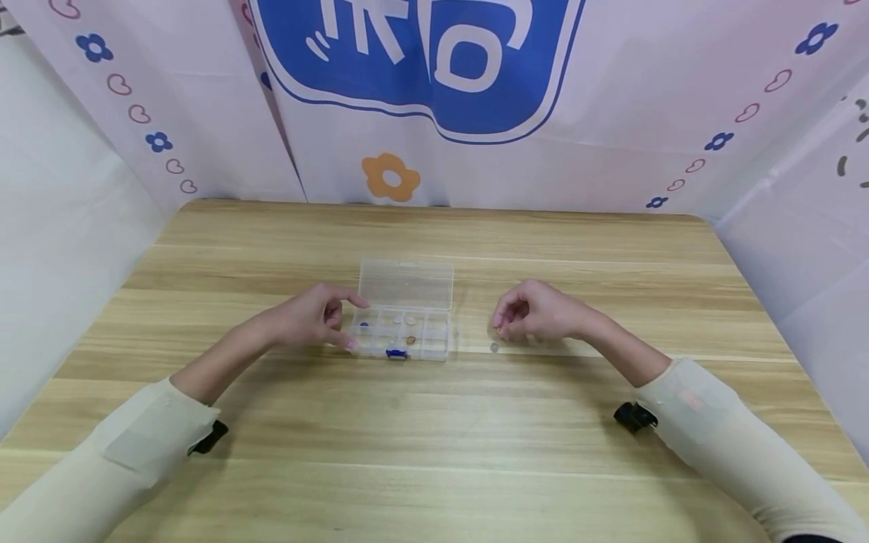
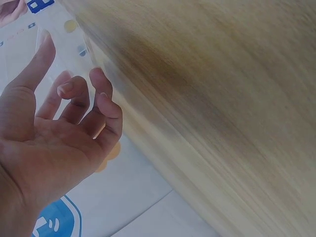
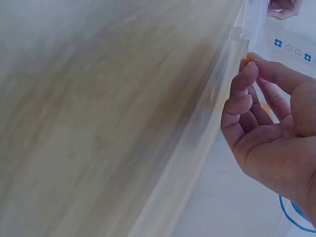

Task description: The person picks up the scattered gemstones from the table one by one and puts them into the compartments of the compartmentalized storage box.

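Observation:
A clear plastic compartment box (image 1: 434, 344) lies on the table with its lid (image 1: 406, 285) raised at the back and a blue latch (image 1: 397, 354) at the front. Inside are a small blue piece (image 1: 364, 324), a brownish-orange piece (image 1: 410, 340) and pale pieces (image 1: 409, 320). My left hand (image 1: 314, 317) touches the box's left end, thumb toward the front and index finger at the back, both extended. To the right of the box, my right hand (image 1: 539, 311) pinches a tiny orange piece (image 3: 248, 58) between thumb and index finger, mostly hidden by the fingertips.
A small greyish round piece (image 1: 494, 348) lies on the wooden table (image 1: 434, 437) just below the right fingertips. Behind the table's far edge hangs a white printed cloth (image 1: 543, 170). Black devices (image 1: 634, 416) are strapped at the sleeve cuffs.

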`<control>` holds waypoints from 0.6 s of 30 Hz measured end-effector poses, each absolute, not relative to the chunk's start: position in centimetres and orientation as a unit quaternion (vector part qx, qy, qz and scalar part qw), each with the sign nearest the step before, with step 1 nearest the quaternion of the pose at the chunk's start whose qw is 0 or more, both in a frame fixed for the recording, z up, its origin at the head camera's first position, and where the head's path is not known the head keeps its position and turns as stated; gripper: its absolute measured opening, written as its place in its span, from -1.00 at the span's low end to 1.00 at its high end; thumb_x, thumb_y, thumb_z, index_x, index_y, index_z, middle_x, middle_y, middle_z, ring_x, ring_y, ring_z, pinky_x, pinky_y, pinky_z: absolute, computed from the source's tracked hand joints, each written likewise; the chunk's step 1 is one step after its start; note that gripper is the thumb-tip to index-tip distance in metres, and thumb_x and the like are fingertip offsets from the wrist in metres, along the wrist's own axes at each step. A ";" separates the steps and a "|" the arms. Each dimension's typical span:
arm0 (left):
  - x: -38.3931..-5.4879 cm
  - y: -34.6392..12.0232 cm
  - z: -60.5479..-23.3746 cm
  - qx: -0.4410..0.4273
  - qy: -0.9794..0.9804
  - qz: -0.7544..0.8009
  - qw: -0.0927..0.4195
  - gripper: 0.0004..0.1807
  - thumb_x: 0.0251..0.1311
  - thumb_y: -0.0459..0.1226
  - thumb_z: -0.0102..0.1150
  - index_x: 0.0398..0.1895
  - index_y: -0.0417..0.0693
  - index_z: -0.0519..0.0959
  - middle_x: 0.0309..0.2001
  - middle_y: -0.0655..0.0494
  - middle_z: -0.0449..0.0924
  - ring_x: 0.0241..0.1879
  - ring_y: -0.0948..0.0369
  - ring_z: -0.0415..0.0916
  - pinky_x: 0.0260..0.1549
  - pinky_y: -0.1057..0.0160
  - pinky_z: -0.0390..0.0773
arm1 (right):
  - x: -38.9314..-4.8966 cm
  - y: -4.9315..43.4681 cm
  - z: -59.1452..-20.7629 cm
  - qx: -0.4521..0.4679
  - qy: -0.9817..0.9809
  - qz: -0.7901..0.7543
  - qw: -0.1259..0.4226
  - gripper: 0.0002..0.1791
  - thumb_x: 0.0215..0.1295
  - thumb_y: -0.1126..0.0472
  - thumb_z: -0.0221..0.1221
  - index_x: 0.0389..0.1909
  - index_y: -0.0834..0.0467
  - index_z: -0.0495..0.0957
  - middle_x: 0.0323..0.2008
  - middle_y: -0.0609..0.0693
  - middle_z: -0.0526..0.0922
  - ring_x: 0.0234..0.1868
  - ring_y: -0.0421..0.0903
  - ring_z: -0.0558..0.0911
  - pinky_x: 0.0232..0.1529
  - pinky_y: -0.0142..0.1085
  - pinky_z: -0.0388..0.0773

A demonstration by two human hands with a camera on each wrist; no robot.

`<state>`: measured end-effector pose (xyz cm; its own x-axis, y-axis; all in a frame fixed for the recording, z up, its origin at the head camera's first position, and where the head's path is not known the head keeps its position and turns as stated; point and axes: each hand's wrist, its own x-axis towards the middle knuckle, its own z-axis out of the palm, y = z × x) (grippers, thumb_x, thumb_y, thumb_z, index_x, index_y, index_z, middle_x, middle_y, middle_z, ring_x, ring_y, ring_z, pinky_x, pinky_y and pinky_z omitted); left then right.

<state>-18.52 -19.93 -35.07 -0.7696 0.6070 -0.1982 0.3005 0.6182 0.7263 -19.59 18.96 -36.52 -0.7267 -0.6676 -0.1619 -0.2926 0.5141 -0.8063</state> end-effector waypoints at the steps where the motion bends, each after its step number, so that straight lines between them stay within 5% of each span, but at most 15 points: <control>1: -18.5 -19.9 -35.0 0.259 0.873 0.351 0.219 -0.33 0.09 -0.37 0.56 0.25 -0.46 0.51 -0.62 0.19 0.23 -0.58 0.30 0.17 -0.47 0.32 0.34 | -19.6 18.9 -36.5 -0.286 0.838 -0.401 0.233 -0.94 0.27 0.50 0.32 -0.30 0.31 0.71 -0.36 0.03 0.71 -0.30 -0.07 0.62 -0.26 -0.37 0.59; 18: -18.4 -20.1 -35.2 0.272 0.869 0.355 0.211 -0.32 0.09 -0.36 0.56 0.25 -0.48 0.50 -0.64 0.21 0.18 -0.60 0.33 0.13 -0.34 0.30 0.41 | -19.9 17.6 -36.5 -0.288 0.838 -0.414 0.209 -0.94 0.25 0.48 0.33 -0.32 0.29 0.71 -0.38 0.04 0.71 -0.32 -0.08 0.62 -0.25 -0.35 0.60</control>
<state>-18.42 -20.07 -35.24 -0.7623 0.6233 -0.1741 0.3236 0.6001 0.7316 -19.94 17.56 -36.53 -0.7465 -0.6559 -0.1117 -0.3093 0.4907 -0.8146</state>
